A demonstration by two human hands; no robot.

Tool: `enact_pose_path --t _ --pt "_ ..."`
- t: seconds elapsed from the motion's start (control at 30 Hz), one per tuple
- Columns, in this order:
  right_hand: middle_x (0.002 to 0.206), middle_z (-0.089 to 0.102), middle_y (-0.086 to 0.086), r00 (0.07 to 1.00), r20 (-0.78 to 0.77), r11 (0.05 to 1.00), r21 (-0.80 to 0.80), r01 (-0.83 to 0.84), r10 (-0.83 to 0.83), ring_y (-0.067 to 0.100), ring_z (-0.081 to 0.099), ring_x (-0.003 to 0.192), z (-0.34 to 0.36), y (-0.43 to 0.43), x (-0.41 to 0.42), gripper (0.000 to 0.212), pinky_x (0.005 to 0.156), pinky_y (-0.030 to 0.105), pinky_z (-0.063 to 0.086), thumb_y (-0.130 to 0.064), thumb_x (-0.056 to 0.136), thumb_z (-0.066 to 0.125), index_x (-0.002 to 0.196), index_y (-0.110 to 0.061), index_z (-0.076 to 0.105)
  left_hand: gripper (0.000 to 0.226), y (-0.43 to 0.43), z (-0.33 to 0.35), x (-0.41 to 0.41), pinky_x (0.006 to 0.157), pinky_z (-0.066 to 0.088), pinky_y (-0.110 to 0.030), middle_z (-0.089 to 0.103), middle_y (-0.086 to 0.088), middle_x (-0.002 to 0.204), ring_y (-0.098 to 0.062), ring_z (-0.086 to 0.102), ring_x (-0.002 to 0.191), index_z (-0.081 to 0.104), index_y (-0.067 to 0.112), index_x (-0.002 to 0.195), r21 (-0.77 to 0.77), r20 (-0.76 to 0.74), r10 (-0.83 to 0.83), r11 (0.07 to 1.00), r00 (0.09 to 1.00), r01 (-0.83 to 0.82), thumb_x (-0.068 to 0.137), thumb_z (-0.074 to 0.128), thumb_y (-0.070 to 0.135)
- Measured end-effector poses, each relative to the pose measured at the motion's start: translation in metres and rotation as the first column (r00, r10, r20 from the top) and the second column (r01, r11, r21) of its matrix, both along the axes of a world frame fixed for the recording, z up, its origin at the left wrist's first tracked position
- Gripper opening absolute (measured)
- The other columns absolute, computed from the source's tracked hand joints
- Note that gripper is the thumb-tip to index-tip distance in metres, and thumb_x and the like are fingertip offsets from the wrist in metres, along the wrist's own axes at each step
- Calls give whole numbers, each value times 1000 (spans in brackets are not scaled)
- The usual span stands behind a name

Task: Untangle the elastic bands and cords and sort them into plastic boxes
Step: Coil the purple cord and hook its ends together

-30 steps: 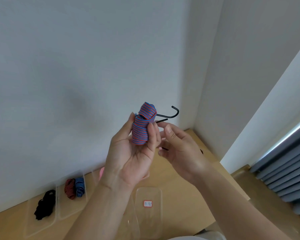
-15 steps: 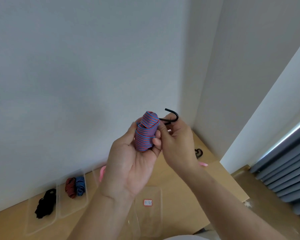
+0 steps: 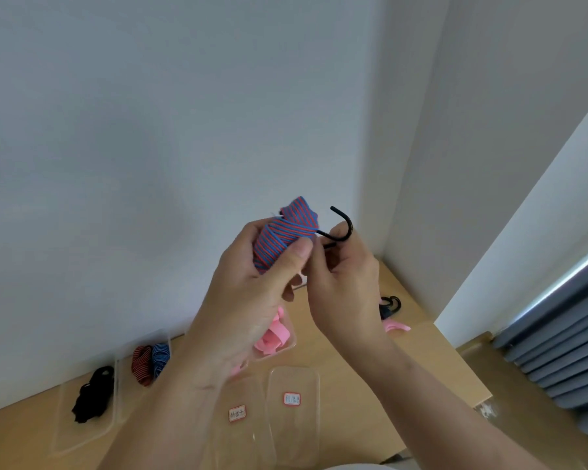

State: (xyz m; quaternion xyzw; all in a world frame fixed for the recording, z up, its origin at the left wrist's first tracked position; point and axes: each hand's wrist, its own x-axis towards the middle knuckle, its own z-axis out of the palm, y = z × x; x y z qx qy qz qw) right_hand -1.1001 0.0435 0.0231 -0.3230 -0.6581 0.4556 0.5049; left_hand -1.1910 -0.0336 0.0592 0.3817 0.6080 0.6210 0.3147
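So, cord (image 3: 282, 235): rolled up; left hand (image 3: 248, 300), fingers clamped round it.
Hook (image 3: 345, 228): juts right of the roll; right hand (image 3: 347, 286), fingers pinching it.
Likely pull: rightward.

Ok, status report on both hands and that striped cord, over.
Left hand grips rolled blue-red striped cord. Right hand pinches its black hook. Nothing blocking; plastic boxes wait on the table below.

- Left hand (image 3: 248, 300), centre of the frame: bare, with a short, trimmed thumbnail (image 3: 302, 247).
- Right hand (image 3: 343, 283), just right of centre: bare as well.
- Left forearm (image 3: 170, 418), lower left: bare down to the bottom edge.
- Right forearm (image 3: 455, 412), lower right: bare down to the corner.
- Pale sliver (image 3: 353, 467), bottom centre edge: perhaps clothing, too little shows to tell.
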Motion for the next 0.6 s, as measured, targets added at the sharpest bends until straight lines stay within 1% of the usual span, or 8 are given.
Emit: enact_pose_path --t 0.07,0.17,0.27,0.37,0.4,0.47,0.57,0.6 --pt "62 66 -16 998 -22 997 -43 -56 56 4 63 59 1 0 0 27 57 13 42 -23 100 60 76 -24 46 19 -2 1 -8 66 54 -42 71 0 83 -16 62 64 70 27 98 3 -32 -10 1000 999 10 90 67 44" --pt "71 72 -9 997 -9 995 -56 -81 81 9 68 67 -3 1 1 24 63 23 50 -23 101 63 80 -17 53 30 -3 -1 -16 58 53 -40 70 -6 81 -20 59 57 71 19 93 13 -40 13 1000 999 -13 92 64 47" --pt "77 72 -19 997 40 997 24 -68 67 6 68 69 -8 0 5 18 62 16 48 -27 100 61 86 -16 60 43 -3 -9 -24 48 45 -32 67 -9 75 -22 56 56 70 11 92 56 8 64 996 998 -64 88 66 53" --pt "80 69 -25 995 85 989 133 -61 50 1 64 65 -13 -1 16 17 59 8 40 -29 99 58 92 -14 64 34 -3 -15 -32 44 40 -27 65 -6 70 -21 50 55 70 19 87 61 -23 181 982 983 -179 89 64 53" --pt "81 67 -23 992 118 981 186 -56 34 2 62 63 -16 -2 20 21 56 8 37 -31 99 57 91 -13 64 30 -3 -17 -33 45 40 -27 66 -2 69 -19 50 54 69 21 90 59 -61 216 975 975 -212 91 63 50" --pt "83 66 -16 985 173 967 251 -49 5 6 59 63 -20 -4 26 30 54 11 36 -37 98 52 88 -11 63 25 -1 -21 -34 51 43 -26 67 5 71 -14 54 55 68 24 102 38 -233 250 968 940 -249 92 60 45" --pt "73 62 -21 983 177 959 270 -85 38 3 58 63 -19 -1 29 35 56 13 40 -39 100 47 88 -9 61 24 2 -26 -26 59 44 -20 64 9 72 -8 57 62 63 25 115 -14 -516 229 961 825 -276 95 62 38" --pt "70 60 -19 982 180 951 293 -99 47 4 57 61 -17 2 29 37 56 18 43 -38 102 44 87 -7 59 24 3 -27 -22 58 42 -17 62 11 72 -7 56 63 61 23 119 -29 -584 208 960 784 -277 97 63 34"
